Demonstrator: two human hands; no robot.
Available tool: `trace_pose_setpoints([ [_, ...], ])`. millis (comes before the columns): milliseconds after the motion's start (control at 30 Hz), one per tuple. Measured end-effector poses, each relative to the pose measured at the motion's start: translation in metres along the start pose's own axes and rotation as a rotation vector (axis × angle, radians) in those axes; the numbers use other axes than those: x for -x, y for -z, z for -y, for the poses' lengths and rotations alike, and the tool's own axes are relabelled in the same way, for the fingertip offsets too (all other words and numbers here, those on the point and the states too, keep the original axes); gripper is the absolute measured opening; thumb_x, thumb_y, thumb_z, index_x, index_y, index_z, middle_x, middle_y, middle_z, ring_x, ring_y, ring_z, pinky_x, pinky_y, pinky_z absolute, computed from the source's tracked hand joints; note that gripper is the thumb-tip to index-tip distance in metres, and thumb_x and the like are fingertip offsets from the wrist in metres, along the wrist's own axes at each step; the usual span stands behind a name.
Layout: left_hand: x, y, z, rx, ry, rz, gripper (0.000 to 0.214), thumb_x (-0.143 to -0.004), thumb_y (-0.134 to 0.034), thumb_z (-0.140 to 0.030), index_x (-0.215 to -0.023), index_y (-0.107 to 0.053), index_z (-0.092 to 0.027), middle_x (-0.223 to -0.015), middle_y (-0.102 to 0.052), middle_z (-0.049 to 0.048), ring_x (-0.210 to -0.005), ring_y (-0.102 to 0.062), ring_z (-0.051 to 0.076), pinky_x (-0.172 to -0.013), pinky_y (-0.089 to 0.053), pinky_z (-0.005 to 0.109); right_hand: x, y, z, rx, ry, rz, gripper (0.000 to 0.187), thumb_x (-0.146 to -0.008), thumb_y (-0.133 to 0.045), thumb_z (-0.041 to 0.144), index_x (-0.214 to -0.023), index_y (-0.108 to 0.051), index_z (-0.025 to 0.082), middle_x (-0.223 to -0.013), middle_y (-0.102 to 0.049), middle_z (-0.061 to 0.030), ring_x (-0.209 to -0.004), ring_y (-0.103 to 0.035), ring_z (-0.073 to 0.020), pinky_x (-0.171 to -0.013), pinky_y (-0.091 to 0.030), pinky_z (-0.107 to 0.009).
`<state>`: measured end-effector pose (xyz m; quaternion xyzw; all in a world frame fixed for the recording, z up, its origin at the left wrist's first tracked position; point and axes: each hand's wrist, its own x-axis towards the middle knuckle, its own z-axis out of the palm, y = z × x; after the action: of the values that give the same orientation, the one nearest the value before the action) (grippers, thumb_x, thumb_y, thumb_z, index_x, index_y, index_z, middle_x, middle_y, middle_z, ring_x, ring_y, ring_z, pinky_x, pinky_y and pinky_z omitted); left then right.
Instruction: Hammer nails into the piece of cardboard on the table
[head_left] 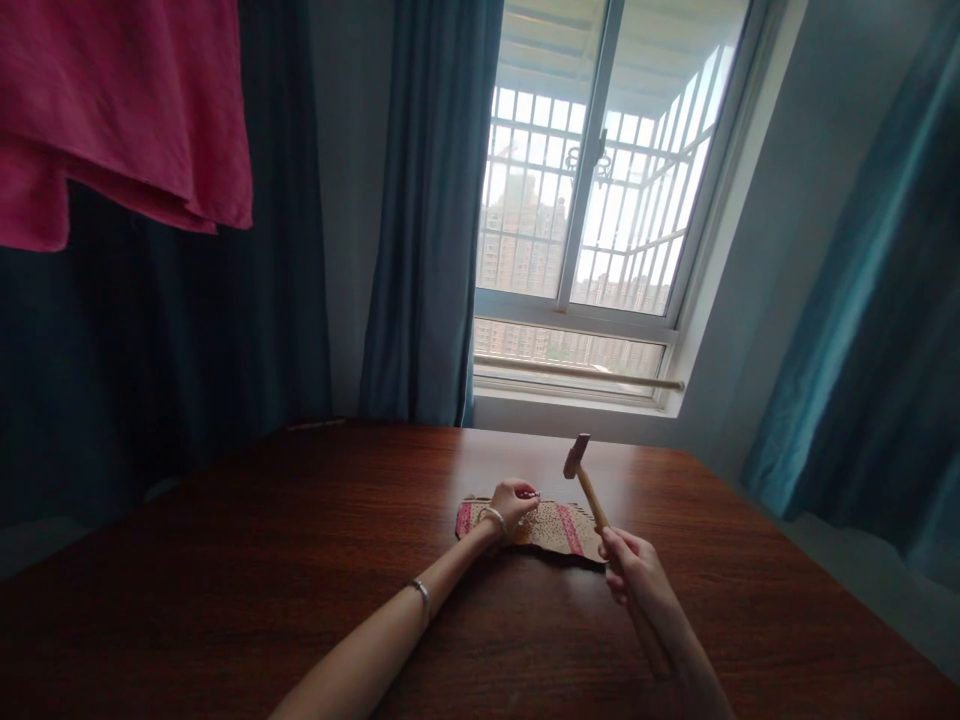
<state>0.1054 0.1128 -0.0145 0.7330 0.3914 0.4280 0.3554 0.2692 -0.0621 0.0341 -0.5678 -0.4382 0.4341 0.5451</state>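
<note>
My right hand [634,570] is wrapped round the wooden handle of a hammer [592,497], whose metal head is raised above the table. Under my left hand [513,503] lies a flat piece of cardboard [551,530] with pink bands and many small dark holes or dots. The left fingers are pinched together over its far edge. Something small and dark shows at those fingertips, too small to name. The hammer head is apart from the left hand, up and to its right.
The cardboard rests on a dark brown wooden table [315,540]. Behind the table are a barred window [566,200] and a blue curtain [427,220]. A pink cloth [135,110] hangs at the upper left. Another blue curtain [847,330] hangs on the right.
</note>
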Motion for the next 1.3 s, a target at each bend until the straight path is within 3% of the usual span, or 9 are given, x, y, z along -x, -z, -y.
trace_pose_setpoints([
  [133, 0.000, 0.000, 0.002, 0.002, -0.007, -0.007, 0.020, -0.061, -0.060, -0.029, -0.071, -0.068, -0.013, -0.071, -0.067, 0.0060, -0.068, -0.061, 0.017, -0.062, -0.046, 0.025, 0.009, 0.003, 0.011, -0.193, -0.105, 0.174, 0.037, -0.064, -0.060, 0.050, -0.072, -0.054, 0.014, -0.063, -0.050, 0.0008, -0.029, -0.032, -0.0011, -0.024, -0.023, -0.016],
  [233, -0.001, -0.002, 0.006, 0.033, 0.005, -0.003, 0.021, -0.061, -0.060, -0.028, -0.073, -0.067, -0.012, -0.072, -0.067, 0.0065, -0.069, -0.061, 0.017, -0.061, -0.046, 0.024, 0.012, 0.004, 0.012, -0.205, -0.112, 0.215, 0.037, -0.065, -0.060, 0.050, -0.069, -0.054, 0.014, -0.063, -0.051, 0.0002, -0.028, -0.033, -0.0015, -0.023, -0.024, -0.016],
  [533, -0.002, -0.002, 0.010, 0.037, -0.024, 0.013, 0.022, -0.063, -0.060, -0.029, -0.075, -0.067, -0.012, -0.073, -0.067, 0.0064, -0.070, -0.061, 0.016, -0.061, -0.046, 0.023, 0.013, 0.000, 0.011, -0.144, -0.053, 0.206, 0.037, -0.068, -0.058, 0.050, -0.065, -0.050, 0.014, -0.059, -0.050, 0.0014, -0.027, -0.033, -0.0014, -0.023, -0.023, -0.016],
  [1300, -0.005, -0.006, 0.021, 0.007, -0.015, 0.019, 0.023, -0.063, -0.061, -0.031, -0.073, -0.067, -0.012, -0.070, -0.067, 0.0056, -0.068, -0.061, 0.016, -0.061, -0.046, 0.023, 0.015, 0.000, 0.010, -0.131, -0.087, 0.240, 0.036, -0.070, -0.056, 0.049, -0.069, -0.049, 0.014, -0.062, -0.049, 0.0017, -0.030, -0.034, -0.0014, -0.024, -0.024, -0.015],
])
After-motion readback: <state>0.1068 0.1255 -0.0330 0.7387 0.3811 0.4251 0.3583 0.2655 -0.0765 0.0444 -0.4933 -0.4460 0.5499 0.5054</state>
